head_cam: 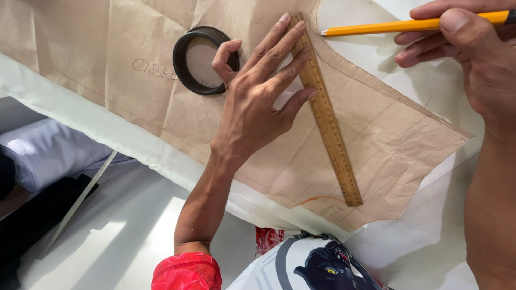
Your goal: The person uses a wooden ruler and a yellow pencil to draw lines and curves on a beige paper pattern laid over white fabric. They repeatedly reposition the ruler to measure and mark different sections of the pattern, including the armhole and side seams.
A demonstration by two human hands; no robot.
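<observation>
In the middle of the frame the left hand lies flat and spread, with its fingertips pressing the wooden ruler down onto the brown paper pattern; it grips nothing, it only presses. The ruler runs as a diagonal from the upper centre to the lower right, touching the paper along its whole length. In the upper right corner the right hand holds a yellow pencil between thumb and fingers, and the tip points left, just beside the curved edge of the pattern, over the white fabric below it. A black ring, lying near the thumb in the upper centre, seems to serve as a weight. To draw a good line, I think the pressure should be kept near both ends of the ruler, because only the upper part is held now and the lower end could turn. The pencil should lean against the ruler edge, and the wrinkled paper should be flattened first.
</observation>
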